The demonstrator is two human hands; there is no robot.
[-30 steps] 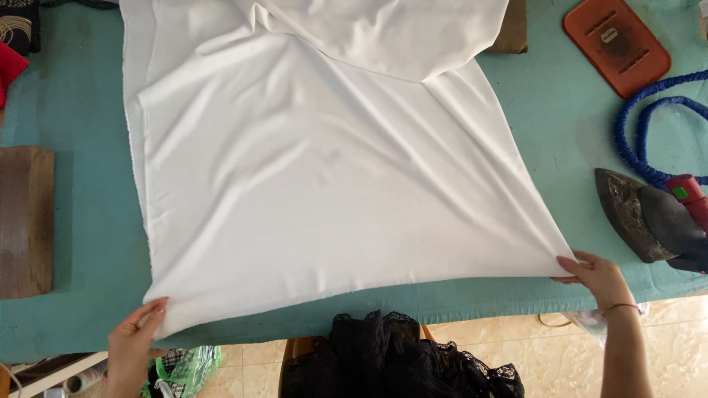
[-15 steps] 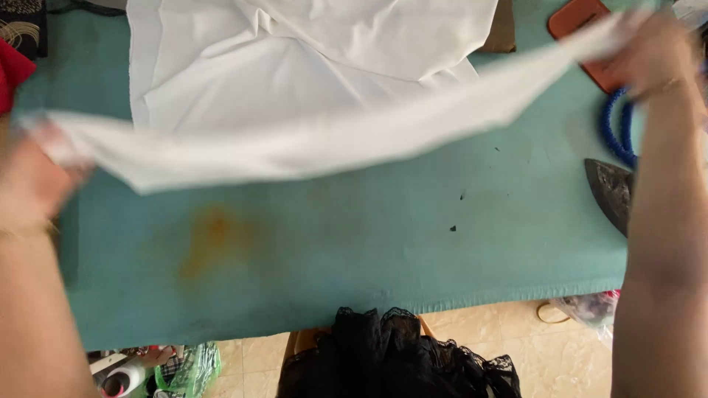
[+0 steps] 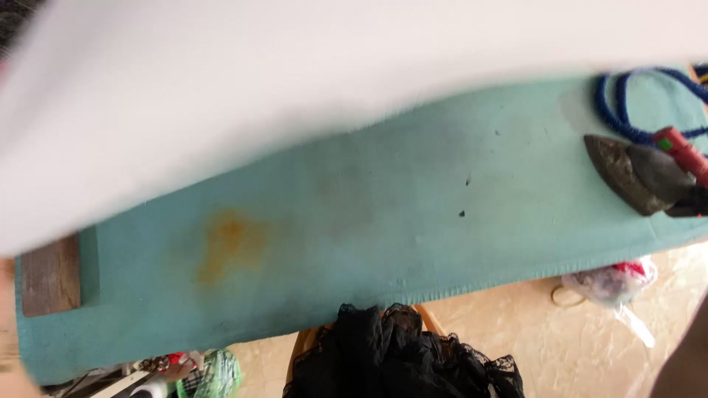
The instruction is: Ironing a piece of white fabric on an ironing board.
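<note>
White cloth raised over the teal tabletop

Neither of the hands shows clearly, only blurred slivers at the left and lower right edges, so I cannot tell how they grip. The white cloth is blurred and spans the whole upper view, off the teal tabletop, baring an orange stain. The old iron rests at the right end, tip pointing inward, seemingly parked out of the cloth's way, with its blue cord coiled behind it. A black lace garment hangs below the near edge.

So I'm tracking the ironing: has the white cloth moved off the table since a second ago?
Yes. The white cloth has lifted up and away, baring the teal table cover beside the iron.
</note>
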